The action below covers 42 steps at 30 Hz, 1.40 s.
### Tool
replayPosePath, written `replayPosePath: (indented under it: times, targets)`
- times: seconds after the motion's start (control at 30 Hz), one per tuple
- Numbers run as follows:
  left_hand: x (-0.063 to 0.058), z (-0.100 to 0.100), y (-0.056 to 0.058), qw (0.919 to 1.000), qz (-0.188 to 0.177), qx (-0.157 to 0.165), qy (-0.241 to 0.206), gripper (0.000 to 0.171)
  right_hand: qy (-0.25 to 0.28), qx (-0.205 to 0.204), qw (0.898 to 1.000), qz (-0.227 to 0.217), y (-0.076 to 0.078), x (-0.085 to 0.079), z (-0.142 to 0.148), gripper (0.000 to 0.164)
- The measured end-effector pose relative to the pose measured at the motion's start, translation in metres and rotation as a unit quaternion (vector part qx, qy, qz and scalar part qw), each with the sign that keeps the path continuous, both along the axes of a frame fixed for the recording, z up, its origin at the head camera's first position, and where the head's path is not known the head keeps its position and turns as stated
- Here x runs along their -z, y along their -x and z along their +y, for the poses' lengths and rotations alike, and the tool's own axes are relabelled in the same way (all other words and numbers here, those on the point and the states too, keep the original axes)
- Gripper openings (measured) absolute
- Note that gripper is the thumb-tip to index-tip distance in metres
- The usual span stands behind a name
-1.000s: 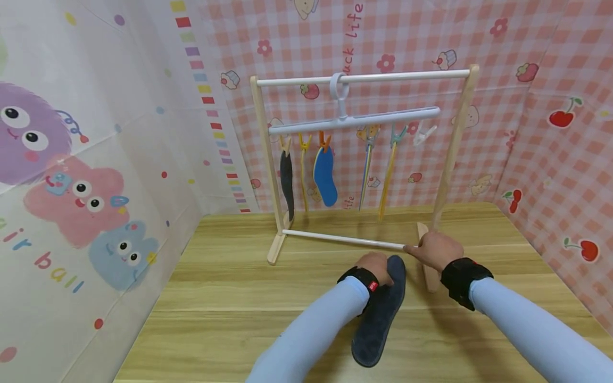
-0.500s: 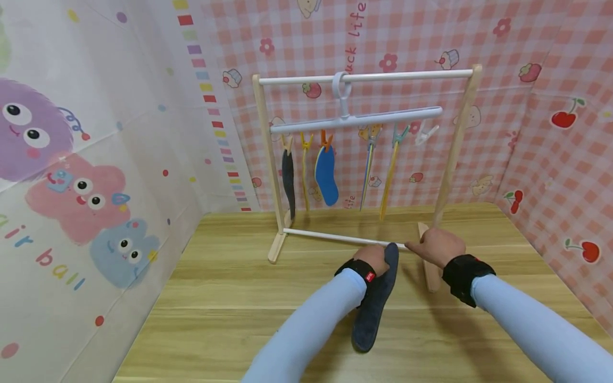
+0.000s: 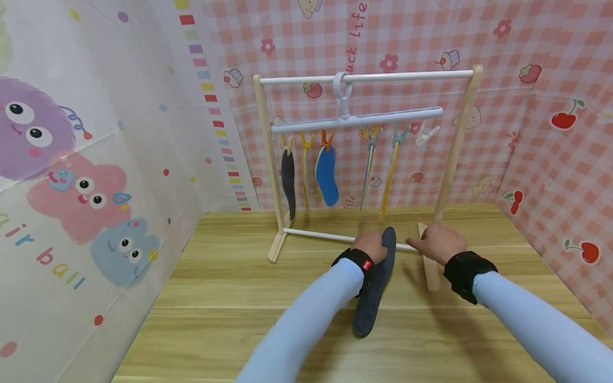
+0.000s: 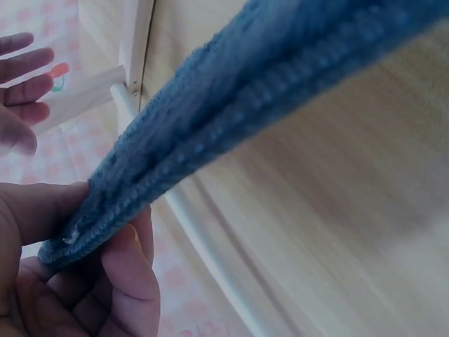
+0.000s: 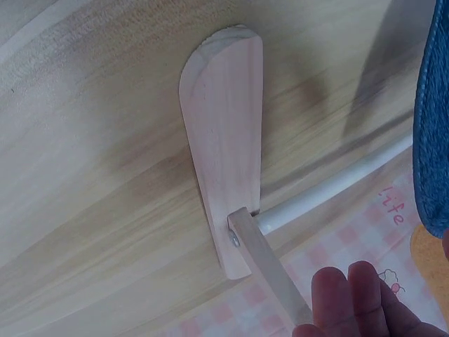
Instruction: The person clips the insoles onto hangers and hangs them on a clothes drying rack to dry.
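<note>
A dark blue-grey insole [image 3: 375,298] slants over the tabletop, its far end pinched between the thumb and fingers of my left hand [image 3: 371,246]. Close up in the left wrist view, the insole [image 4: 175,133] shows a fuzzy face and stitched edge. My right hand [image 3: 441,243] is beside the rack's right post, its extended fingers [image 5: 365,291] holding nothing. Ahead, a pale hanger [image 3: 356,121] carries several clips. From them hang a dark insole [image 3: 288,183], a blue insole [image 3: 326,175] and thin pieces seen edge-on, including a yellow-orange one [image 3: 389,181]. A white clip [image 3: 426,135] holds nothing.
The wooden rack has a top rail [image 3: 407,76], a low white crossbar [image 3: 321,235] close to my left hand, and a right foot [image 3: 431,274] below my right hand. The wood-grain table [image 3: 215,319] meets patterned cloth walls at the back and sides.
My left hand has moved forward and slightly left, carrying the insole; its far end now rises past the low crossbar. My right hand has barely shifted.
</note>
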State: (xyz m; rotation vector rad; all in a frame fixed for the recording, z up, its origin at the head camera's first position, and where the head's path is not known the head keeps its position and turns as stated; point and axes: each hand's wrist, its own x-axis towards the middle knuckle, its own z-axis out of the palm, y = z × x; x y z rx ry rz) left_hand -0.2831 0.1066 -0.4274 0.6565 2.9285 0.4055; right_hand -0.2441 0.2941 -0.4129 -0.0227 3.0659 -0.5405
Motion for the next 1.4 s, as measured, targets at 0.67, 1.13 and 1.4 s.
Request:
replayPosePath:
  times: [0.67,1.13,1.4]
  targets:
    - [-0.034,-0.003,0.014,0.9963,-0.011,-0.012,-0.084,0.024,-0.012,0.004,1.0,0.004,0.002,-0.024,0.001,0.056]
    - [-0.054,0.001,0.02,0.9895,0.051,-0.025,-0.133,0.037,-0.012,0.013,0.999,0.028,0.006,-0.044,0.005,0.056]
    - [-0.066,0.005,0.022,0.9858,0.066,-0.027,-0.152,0.031,-0.003,0.022,0.999,0.037,0.009,-0.058,0.006,0.056]
